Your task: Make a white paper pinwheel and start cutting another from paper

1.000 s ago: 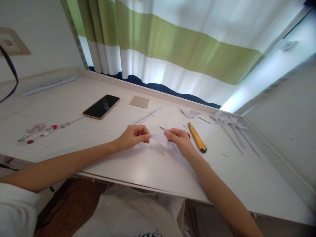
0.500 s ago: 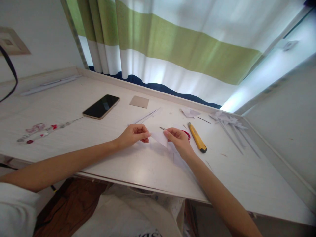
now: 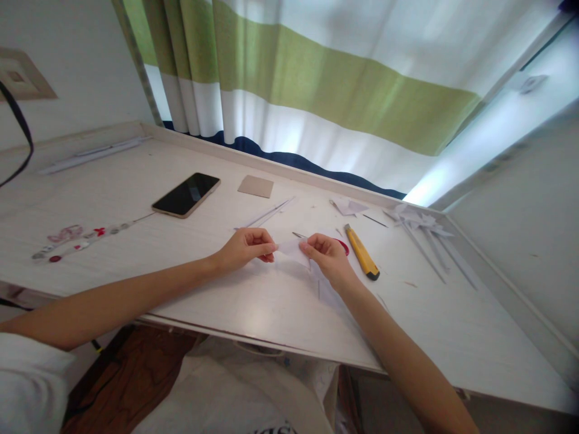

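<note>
A small piece of white paper [image 3: 293, 251] is stretched between my two hands, just above the table. My left hand [image 3: 251, 245] pinches its left corner between thumb and fingertips. On the other side, my right hand [image 3: 326, 253] grips the paper's right end, thumb on top. Partly behind the right hand lie scissors [image 3: 342, 246] with a red handle; one metal tip shows past the fingers. A yellow utility knife [image 3: 360, 252] rests on the table to the right of that hand. Long thin folded paper strips [image 3: 263, 213] lie beyond the left hand.
On the white table [image 3: 235, 301], a phone [image 3: 186, 195] and a brown cardboard square [image 3: 256, 186] lie at the back. A beaded charm string [image 3: 81, 243] is at the left. Folded paper pieces [image 3: 420, 222] are heaped at the right; another folded paper [image 3: 350, 207] lies near the back ledge.
The paper between my hands has tilted, so its lower part now looks narrower and flatter. Both hands stay in nearly the same place.
</note>
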Motion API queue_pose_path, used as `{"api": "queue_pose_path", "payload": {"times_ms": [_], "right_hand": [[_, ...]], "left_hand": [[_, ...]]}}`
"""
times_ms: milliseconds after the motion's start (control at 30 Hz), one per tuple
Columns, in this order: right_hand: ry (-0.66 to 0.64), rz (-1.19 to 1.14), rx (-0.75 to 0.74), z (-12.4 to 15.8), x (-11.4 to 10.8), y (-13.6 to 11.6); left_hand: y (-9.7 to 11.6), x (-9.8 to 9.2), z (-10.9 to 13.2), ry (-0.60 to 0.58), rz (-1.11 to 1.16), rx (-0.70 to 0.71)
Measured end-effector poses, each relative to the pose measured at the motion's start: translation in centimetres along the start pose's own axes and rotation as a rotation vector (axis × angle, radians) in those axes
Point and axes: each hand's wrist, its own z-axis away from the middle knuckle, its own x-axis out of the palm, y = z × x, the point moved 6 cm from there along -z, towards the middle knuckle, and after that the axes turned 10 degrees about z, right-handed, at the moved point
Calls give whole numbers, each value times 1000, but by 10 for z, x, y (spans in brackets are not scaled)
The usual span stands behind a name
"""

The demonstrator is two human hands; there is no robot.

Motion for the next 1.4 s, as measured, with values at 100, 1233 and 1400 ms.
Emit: {"api": "queue_pose_path", "payload": {"times_ms": [100,1233,1400], "right_hand": [[-1,3,-3,0,0,-1],[-26,624,-259,4,-1,-15],[-32,637,-253,6,0,-14]], "left_hand": [[-2,0,-1,2,3,-5],[-2,-5,-2,58,-39,-3],[-2,-6,-2,77,-38,6]]}}
